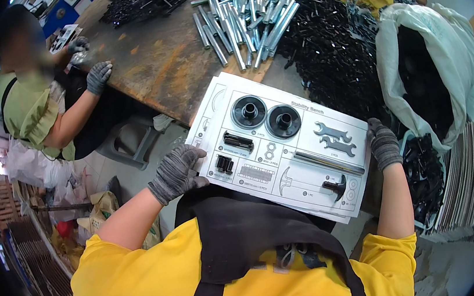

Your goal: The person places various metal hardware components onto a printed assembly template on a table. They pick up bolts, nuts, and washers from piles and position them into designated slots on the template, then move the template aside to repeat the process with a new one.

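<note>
A stack of white parts cards (316, 124) lies tilted in front of me, held at both sides. My left hand (176, 171), in a grey knit glove, grips its left edge, thumb near the lower corner. My right hand (383, 142), also gloved, closes on the right edge; some of its fingers are hidden. On the top card are two black round discs (249, 112), black bolts (238, 141), two flat grey wrenches (333, 132), a long metal rod (327, 163) and a black T-handled knob (335, 187). Line drawings fill other boxes.
Beyond the cards, a worn table (148, 64) bears silver metal tubes (234, 22) and a heap of small black parts (319, 51). An open white sack (461, 64) stands right, above stacked cardboard (464, 192). A gloved co-worker (40, 112) sits left.
</note>
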`<state>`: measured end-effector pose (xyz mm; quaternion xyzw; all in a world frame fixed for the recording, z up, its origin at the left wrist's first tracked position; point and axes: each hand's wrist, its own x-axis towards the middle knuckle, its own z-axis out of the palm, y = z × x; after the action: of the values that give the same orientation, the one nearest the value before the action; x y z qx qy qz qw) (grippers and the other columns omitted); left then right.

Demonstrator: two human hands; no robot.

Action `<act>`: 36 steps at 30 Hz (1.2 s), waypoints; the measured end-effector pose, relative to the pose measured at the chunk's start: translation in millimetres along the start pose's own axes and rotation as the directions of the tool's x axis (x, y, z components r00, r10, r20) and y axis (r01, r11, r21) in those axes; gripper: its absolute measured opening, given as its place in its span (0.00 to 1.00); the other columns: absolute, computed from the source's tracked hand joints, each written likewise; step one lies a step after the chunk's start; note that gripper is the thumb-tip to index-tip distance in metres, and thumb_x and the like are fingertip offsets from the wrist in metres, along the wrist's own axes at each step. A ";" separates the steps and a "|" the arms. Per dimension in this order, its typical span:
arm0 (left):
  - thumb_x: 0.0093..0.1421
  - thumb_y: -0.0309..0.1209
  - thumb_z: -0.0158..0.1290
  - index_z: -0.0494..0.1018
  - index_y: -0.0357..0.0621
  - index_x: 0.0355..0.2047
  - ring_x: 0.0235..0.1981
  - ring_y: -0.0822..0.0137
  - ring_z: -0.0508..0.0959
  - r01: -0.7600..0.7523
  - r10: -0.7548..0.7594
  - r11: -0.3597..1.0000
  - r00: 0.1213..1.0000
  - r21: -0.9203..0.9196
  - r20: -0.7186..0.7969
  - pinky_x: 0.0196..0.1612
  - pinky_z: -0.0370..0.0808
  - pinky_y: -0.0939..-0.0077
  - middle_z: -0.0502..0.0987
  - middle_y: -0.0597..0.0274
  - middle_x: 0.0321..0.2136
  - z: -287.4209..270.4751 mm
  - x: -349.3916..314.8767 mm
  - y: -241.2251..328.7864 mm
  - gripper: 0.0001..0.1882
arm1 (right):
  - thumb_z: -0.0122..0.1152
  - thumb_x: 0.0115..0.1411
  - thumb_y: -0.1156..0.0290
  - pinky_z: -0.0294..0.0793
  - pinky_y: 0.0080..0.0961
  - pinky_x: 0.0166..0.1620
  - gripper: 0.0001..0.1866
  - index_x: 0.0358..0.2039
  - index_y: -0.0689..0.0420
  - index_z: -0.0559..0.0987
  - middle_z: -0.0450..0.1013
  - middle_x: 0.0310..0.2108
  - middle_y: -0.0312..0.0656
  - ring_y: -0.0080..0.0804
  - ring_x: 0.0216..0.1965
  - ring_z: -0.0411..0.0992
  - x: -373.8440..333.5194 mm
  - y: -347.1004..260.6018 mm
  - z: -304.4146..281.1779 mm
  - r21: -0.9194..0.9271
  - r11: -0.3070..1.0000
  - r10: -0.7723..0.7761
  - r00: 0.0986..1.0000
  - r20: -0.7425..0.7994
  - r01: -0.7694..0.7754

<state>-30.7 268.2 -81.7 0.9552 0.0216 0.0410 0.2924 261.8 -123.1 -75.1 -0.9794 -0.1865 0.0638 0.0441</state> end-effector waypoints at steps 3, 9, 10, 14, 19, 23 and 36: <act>0.35 0.35 0.65 0.70 0.42 0.41 0.35 0.62 0.73 0.208 -0.203 0.955 0.978 -0.213 0.045 0.37 0.71 0.73 0.70 0.56 0.33 2.1 -2.6 -4.4 0.29 | 0.44 0.58 0.61 0.70 0.42 0.39 0.15 0.44 0.51 0.69 0.72 0.32 0.52 0.49 0.35 0.71 2.5 -5.1 -7.7 -0.143 0.989 0.043 0.998 0.047 -0.036; 0.33 0.36 0.66 0.68 0.43 0.42 0.36 0.61 0.71 -0.128 0.126 0.990 0.991 -0.064 -0.041 0.41 0.69 0.70 0.69 0.55 0.36 5.5 -6.4 -16.0 0.33 | 0.45 0.57 0.63 0.70 0.41 0.38 0.14 0.42 0.52 0.70 0.72 0.31 0.53 0.49 0.35 0.71 2.6 -3.1 -7.9 -0.128 0.990 0.062 0.997 0.040 -0.056; 0.32 0.34 0.66 0.69 0.42 0.41 0.37 0.59 0.72 -0.167 0.167 0.986 0.984 0.012 -0.066 0.41 0.69 0.69 0.70 0.54 0.36 6.2 -5.4 -15.9 0.33 | 0.45 0.57 0.64 0.70 0.41 0.38 0.13 0.42 0.52 0.70 0.72 0.31 0.53 0.49 0.34 0.71 3.3 -2.9 -6.0 -0.110 0.993 0.048 0.998 0.028 -0.044; 0.36 0.29 0.63 0.67 0.40 0.44 0.37 0.64 0.73 0.096 -0.082 0.925 0.995 -0.367 0.052 0.41 0.69 0.73 0.72 0.56 0.34 2.6 -2.9 -15.4 0.31 | 0.45 0.56 0.66 0.70 0.41 0.37 0.12 0.40 0.53 0.70 0.72 0.30 0.54 0.51 0.34 0.71 0.7 -6.9 0.1 -0.113 0.993 0.040 0.999 0.002 -0.040; 0.41 0.20 0.58 0.65 0.38 0.48 0.31 0.73 0.71 0.298 -0.272 0.842 0.954 -0.449 0.122 0.37 0.70 0.79 0.70 0.63 0.29 -3.7 4.2 -20.3 0.30 | 0.43 0.57 0.67 0.70 0.42 0.37 0.12 0.40 0.54 0.70 0.71 0.31 0.54 0.51 0.34 0.71 -1.1 -17.0 -1.3 -0.172 0.983 0.071 0.997 0.028 -0.065; 0.42 0.23 0.59 0.62 0.42 0.49 0.31 0.75 0.67 0.470 -0.361 0.646 0.882 -0.601 0.302 0.37 0.69 0.81 0.65 0.68 0.27 -11.3 19.1 -14.3 0.31 | 0.45 0.56 0.68 0.70 0.40 0.38 0.13 0.42 0.54 0.70 0.71 0.33 0.53 0.50 0.35 0.71 -16.6 -15.5 -3.0 -0.051 0.996 0.067 0.998 0.008 -0.066; 0.46 0.28 0.55 0.70 0.34 0.39 0.22 0.73 0.73 0.628 -0.468 0.307 0.754 -0.715 0.461 0.23 0.72 0.83 0.74 0.60 0.25 -13.4 22.2 -25.3 0.19 | 0.50 0.54 0.75 0.69 0.32 0.46 0.14 0.42 0.58 0.72 0.69 0.42 0.52 0.44 0.44 0.69 -125.1 -28.1 22.9 0.356 0.917 -0.086 0.961 -0.261 0.179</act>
<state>-10.3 298.1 -83.3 0.6238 0.2989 -0.1361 0.7093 133.0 -142.0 -81.1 -0.9381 -0.2303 -0.0238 0.2577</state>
